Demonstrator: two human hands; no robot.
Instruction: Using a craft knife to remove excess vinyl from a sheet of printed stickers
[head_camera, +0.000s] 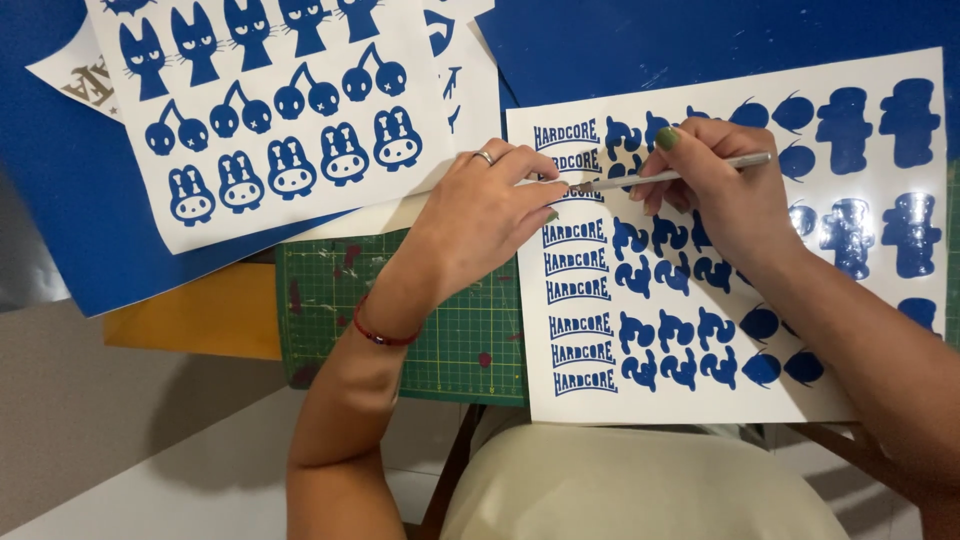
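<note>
Two hands on sticker sheet (700, 400). My left hand (480, 215) presses sheet flat, fingers spread narrow near lettering. Right hand (715, 180) pinches weeding tool (670, 176), tip at upper lettering row. Weeding underway, I judge; next pick needs steady tip, firm hold-down.
</note>
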